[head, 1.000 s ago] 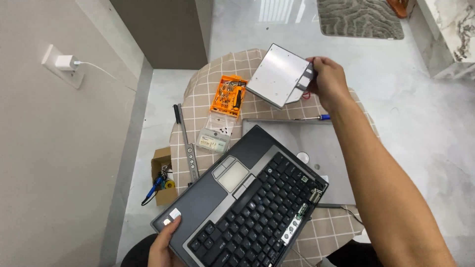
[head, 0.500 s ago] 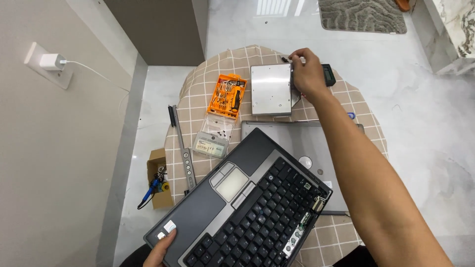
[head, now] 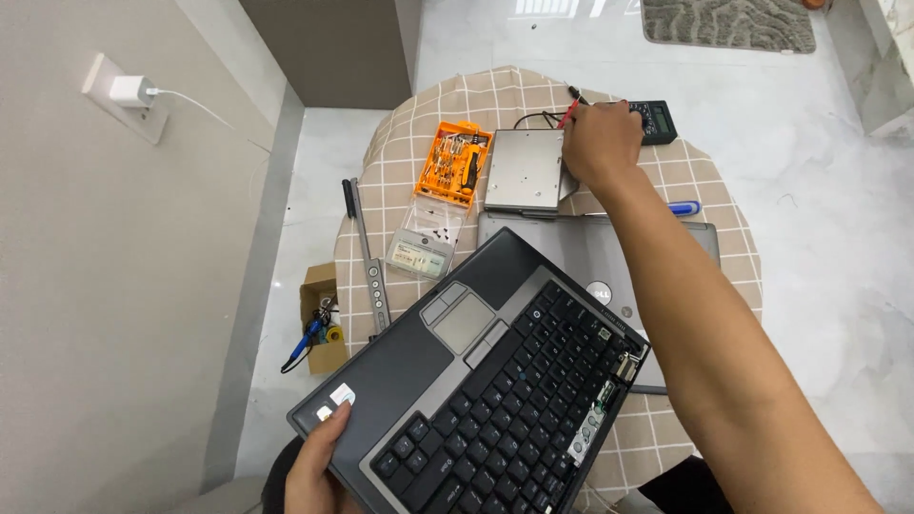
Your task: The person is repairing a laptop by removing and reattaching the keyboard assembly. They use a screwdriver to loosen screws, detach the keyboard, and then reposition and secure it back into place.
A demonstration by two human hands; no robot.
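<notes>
Our left hand (head: 319, 466) grips the near-left corner of the laptop base (head: 476, 381), fingers clamped on its edge, thumb on top by a small sticker. The base sits tilted, keyboard and touchpad up, partly over a second grey laptop (head: 609, 266) lying flat on the counter (head: 428, 143), which has a checked cloth.

Our right hand (head: 600, 143) reaches across to the far side of the counter, fingers curled at the right edge of the silver drive (head: 524, 169), touching it. Can't tell whether it's actually gripping the drive or just resting on it. The drive lies flat on the cloth, just beyond the grey laptop & just right of the orange bit kit (head: 455, 164).

A red probe (head: 569, 112) pokes out past our right hand; a black meter (head: 655, 119) lies just right of it. A clear lid (head: 426, 243) sits near the kit, w/ a metal strip (head: 373, 276) & a screwdriver (head: 348, 195) at the counter's left edge. A blue pen (head: 684, 207) lies right of our forearm.

On the floor left of the counter: a small box (head: 322, 319) of tools. A white charger (head: 129, 92) is in the wall socket.
</notes>
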